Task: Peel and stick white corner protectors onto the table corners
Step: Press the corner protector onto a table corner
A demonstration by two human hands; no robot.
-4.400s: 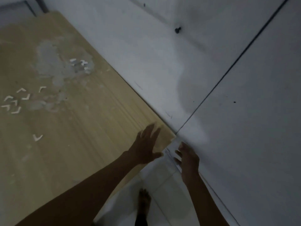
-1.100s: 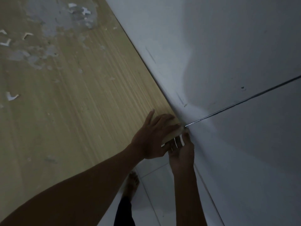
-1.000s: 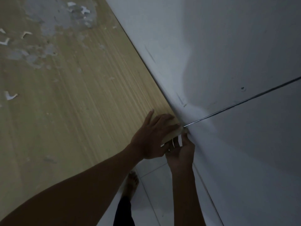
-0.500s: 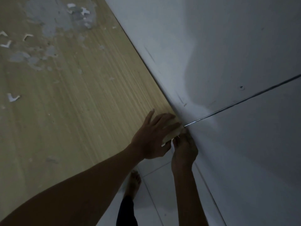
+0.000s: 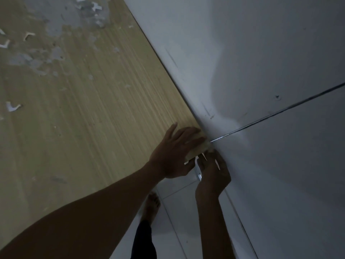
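In the head view we see a wood-grain table (image 5: 89, 113) filling the left of the frame, its long edge running from twelve o'clock down to its near corner at about three o'clock of centre, where it meets a grey-white wall (image 5: 261, 62). Our left hand (image 5: 173, 154) lies flat on the tabletop at that corner, fingers straight and spread, pointing toward two o'clock, pressing down and gripping nothing. Our right hand (image 5: 212, 172) comes up from six o'clock just below the corner, against the table's edge, its fingers curled. Thin white slivers show at its fingertips and beside the edge, and these look like the white corner protector (image 5: 204, 157) being held against the corner, though the dim light does not let us tell its exact shape or how much of it is stuck down. Out at nine to eleven o'clock, well apart from the hands, several loose corner protectors (image 5: 12, 107) lie on the table among grey patches (image 5: 56, 25) where the surface is worn. At six o'clock, a bare foot (image 5: 152, 204) stands on the pale tiled floor (image 5: 179, 212).
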